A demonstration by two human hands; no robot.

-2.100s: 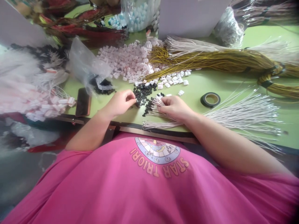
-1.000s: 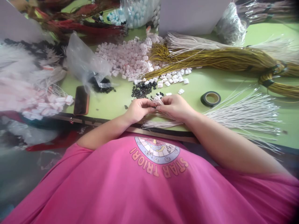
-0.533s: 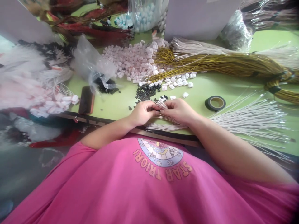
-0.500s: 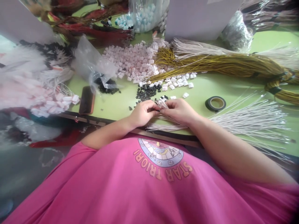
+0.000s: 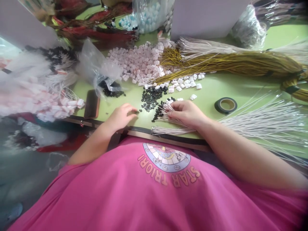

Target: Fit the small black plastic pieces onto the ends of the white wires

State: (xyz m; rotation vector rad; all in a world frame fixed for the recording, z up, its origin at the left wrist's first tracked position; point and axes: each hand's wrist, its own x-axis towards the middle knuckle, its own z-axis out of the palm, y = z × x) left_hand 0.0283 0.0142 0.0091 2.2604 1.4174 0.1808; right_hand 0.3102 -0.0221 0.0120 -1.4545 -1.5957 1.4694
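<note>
My right hand (image 5: 186, 112) is closed around a bunch of thin white wires (image 5: 166, 110); their ends fan out to the left of the fingers, and several carry small black connectors (image 5: 158, 113). My left hand (image 5: 122, 117) hovers over the front of the green table, apart from the wires, its thumb and index finger spread with nothing visible between them. Close to its fingertips lies a single black connector (image 5: 140, 110), beside a loose heap of the same black pieces (image 5: 151, 96). Below my right hand, more white wires (image 5: 168, 130) lie along the table edge.
White connector housings (image 5: 137, 62) are piled behind the black heap. A yellow wire bundle (image 5: 228, 65) stretches across the back right, with a tape roll (image 5: 226, 105) in front. White wires (image 5: 267, 120) spread at right. A phone (image 5: 91, 104) and a plastic bag (image 5: 96, 65) lie left.
My left hand has come away from the wire ends and moved left, its fingers parting. My right hand stays in place, still gripping the white wires, whose black connectors now show.
</note>
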